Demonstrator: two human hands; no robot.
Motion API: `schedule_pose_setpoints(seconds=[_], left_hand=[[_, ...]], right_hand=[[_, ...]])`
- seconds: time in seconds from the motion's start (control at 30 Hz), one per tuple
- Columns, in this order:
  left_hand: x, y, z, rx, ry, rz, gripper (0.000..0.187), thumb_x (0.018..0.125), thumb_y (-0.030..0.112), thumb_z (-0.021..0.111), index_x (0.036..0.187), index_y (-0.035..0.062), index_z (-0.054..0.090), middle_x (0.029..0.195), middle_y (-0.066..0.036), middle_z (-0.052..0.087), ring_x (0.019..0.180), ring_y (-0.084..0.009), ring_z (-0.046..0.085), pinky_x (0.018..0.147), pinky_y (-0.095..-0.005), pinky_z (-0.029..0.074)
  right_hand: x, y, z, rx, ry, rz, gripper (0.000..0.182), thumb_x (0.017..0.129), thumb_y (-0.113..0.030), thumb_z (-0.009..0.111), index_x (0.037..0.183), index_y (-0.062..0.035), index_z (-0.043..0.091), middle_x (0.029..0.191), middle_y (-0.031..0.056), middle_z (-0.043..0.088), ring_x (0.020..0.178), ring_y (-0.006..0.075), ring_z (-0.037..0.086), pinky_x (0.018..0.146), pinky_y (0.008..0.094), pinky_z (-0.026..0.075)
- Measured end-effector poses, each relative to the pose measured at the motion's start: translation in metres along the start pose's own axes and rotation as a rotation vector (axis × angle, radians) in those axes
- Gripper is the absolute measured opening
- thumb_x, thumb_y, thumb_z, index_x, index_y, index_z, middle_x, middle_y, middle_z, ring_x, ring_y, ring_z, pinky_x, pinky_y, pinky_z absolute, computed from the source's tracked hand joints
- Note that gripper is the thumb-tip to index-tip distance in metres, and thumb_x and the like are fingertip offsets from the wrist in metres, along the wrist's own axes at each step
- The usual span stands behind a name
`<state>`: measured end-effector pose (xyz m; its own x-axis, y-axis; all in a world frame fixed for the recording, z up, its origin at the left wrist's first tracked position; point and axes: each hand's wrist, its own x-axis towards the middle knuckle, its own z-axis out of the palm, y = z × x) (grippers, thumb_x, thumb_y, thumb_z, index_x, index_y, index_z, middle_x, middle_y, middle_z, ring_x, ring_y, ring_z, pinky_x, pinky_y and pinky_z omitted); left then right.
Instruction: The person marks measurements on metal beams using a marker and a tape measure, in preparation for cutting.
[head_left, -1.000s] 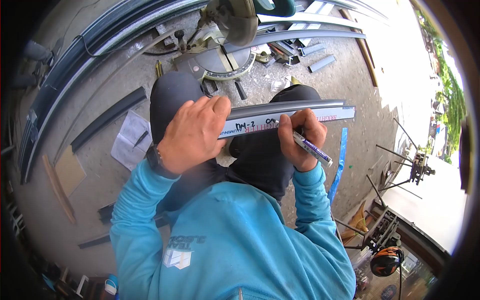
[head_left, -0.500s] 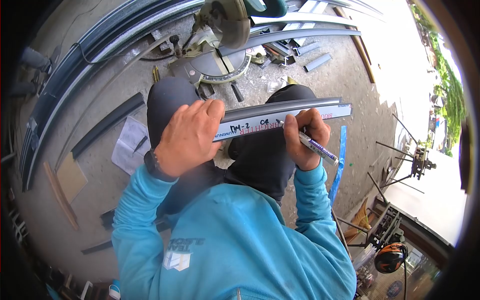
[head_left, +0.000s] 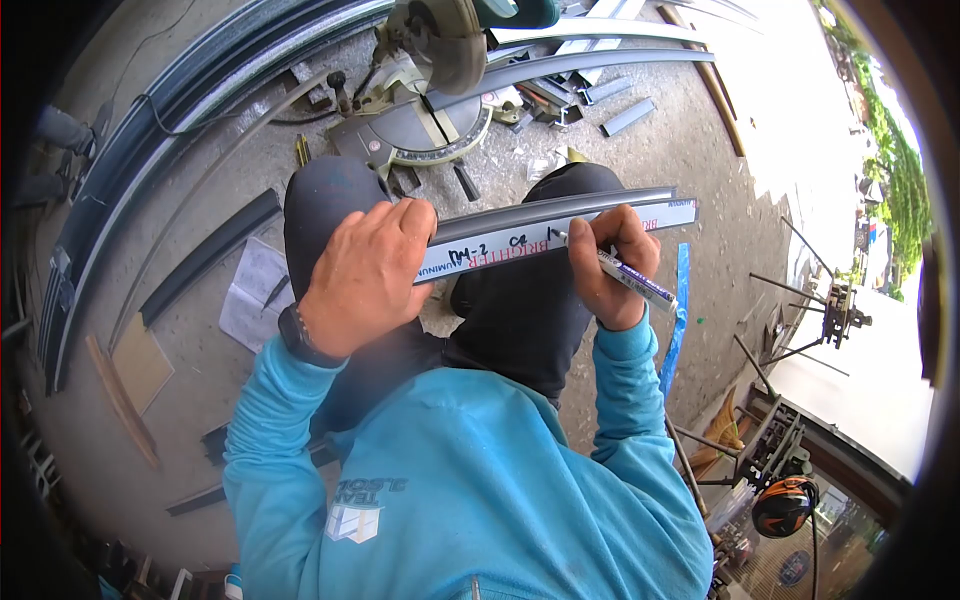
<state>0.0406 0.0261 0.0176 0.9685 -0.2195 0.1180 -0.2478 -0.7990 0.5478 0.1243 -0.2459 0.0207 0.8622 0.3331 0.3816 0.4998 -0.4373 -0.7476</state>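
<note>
grey, long, slim aluminium profile with a white, red-printed film on one face is, in the head view, held crosswise over the dark cloth trousers of the seated person. the left hand has its grip clamped on the profile's left end; the right hand has its grip closed round a white, slim, cylindrical marker, the tip at the film, right of some black handwritten marks. whether the tip touches cannot be told.

to write this well, i'd judge, brace the profile firmly so it cannot roll, keep the tip light, space strokes evenly along the film, and keep the right hand's side off wet ink.

as for containers, a blue-and-white object, perhaps a bottle, sits far below and left of the profile, cut off; its contents are hidden. beyond the profile stands a grey, round-based metal mitre saw; left of it, a white, creased paper sheet; right of it, a blue, narrow strip.
</note>
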Motion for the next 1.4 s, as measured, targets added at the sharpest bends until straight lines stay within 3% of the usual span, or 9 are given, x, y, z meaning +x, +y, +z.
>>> schedule_pose_setpoints(seconds=[0.43,0.53,0.6,0.63,0.8,0.93,1.23,1.37,1.4], left_hand=[[-0.004,-0.004,0.004,0.008,0.026,0.011,0.049,0.068,0.009,0.085,0.102,0.0076,0.049,0.091,-0.010,0.056,0.088,-0.0327,0.063,0.074,-0.0442,0.045],[-0.010,-0.007,0.010,-0.019,0.106,0.053,0.057,0.065,0.012,0.088,0.109,0.0065,0.052,0.097,-0.009,0.058,0.092,-0.0298,0.063,0.076,-0.0436,0.046],[-0.025,-0.011,0.019,0.233,0.365,0.162,0.073,0.066,0.022,0.089,0.127,0.0014,0.054,0.111,-0.008,0.058,0.101,-0.0244,0.061,0.081,-0.0428,0.045],[-0.017,-0.012,0.017,0.136,0.119,0.069,0.061,0.071,0.023,0.085,0.120,0.0024,0.056,0.105,-0.007,0.061,0.098,-0.0244,0.062,0.080,-0.0408,0.045],[-0.017,-0.011,0.025,0.210,0.219,0.049,0.026,0.085,0.016,0.066,0.106,0.0039,0.056,0.086,-0.008,0.063,0.079,-0.0232,0.065,0.070,-0.0397,0.045],[-0.018,-0.012,0.026,0.190,0.187,0.034,0.025,0.087,0.017,0.064,0.107,0.0034,0.057,0.086,-0.008,0.064,0.080,-0.0225,0.066,0.071,-0.0388,0.045],[-0.019,-0.012,0.024,0.209,0.170,0.019,0.023,0.090,0.019,0.060,0.108,0.0046,0.059,0.092,-0.007,0.065,0.084,-0.0211,0.065,0.075,-0.0395,0.043],[-0.026,-0.012,0.026,0.175,0.228,0.067,0.068,0.078,0.028,0.079,0.134,-0.0006,0.054,0.116,-0.012,0.061,0.106,-0.0252,0.062,0.089,-0.0406,0.046],[-0.029,-0.012,0.028,0.207,0.296,0.106,0.088,0.067,0.025,0.088,0.140,-0.0031,0.049,0.121,-0.014,0.060,0.110,-0.0292,0.061,0.093,-0.0411,0.046]], right_hand=[[0.000,0.000,0.000,-0.021,0.000,0.053,0.029,0.090,-0.004,0.077,0.074,-0.0053,0.052,0.060,0.0012,0.057,0.054,0.0069,0.050,0.051,0.0270,0.040],[-0.003,-0.008,-0.001,-0.054,-0.046,0.054,0.029,0.092,-0.003,0.075,0.075,-0.0054,0.052,0.062,0.0014,0.055,0.056,0.0071,0.048,0.053,0.0267,0.038],[-0.010,0.012,-0.003,0.017,0.014,0.079,0.029,0.097,-0.001,0.070,0.077,-0.0062,0.050,0.065,0.0006,0.052,0.061,0.0068,0.045,0.057,0.0264,0.037],[-0.011,0.012,-0.004,0.061,0.054,0.108,0.028,0.100,-0.004,0.068,0.078,-0.0068,0.050,0.067,-0.0001,0.052,0.063,0.0066,0.045,0.060,0.0258,0.038],[-0.011,0.025,-0.009,-0.079,0.057,0.063,0.030,0.103,-0.017,0.069,0.081,-0.0047,0.055,0.070,0.0023,0.057,0.065,0.0087,0.048,0.064,0.0250,0.039],[-0.009,0.029,-0.018,-0.122,-0.053,0.051,0.030,0.103,-0.017,0.069,0.080,-0.0043,0.054,0.071,0.0028,0.057,0.065,0.0097,0.047,0.064,0.0259,0.040],[-0.008,0.026,-0.012,-0.101,0.025,0.080,0.027,0.103,-0.012,0.067,0.080,-0.0052,0.054,0.068,0.0021,0.056,0.062,0.0081,0.049,0.060,0.0245,0.040],[-0.007,0.024,-0.010,0.022,0.066,0.045,0.026,0.102,-0.006,0.066,0.081,-0.0070,0.051,0.067,0.0010,0.054,0.060,0.0069,0.046,0.057,0.0242,0.037],[-0.004,0.021,-0.011,-0.075,0.038,0.021,0.026,0.099,-0.003,0.068,0.081,-0.0068,0.050,0.067,0.0001,0.054,0.059,0.0074,0.045,0.057,0.0262,0.037]])
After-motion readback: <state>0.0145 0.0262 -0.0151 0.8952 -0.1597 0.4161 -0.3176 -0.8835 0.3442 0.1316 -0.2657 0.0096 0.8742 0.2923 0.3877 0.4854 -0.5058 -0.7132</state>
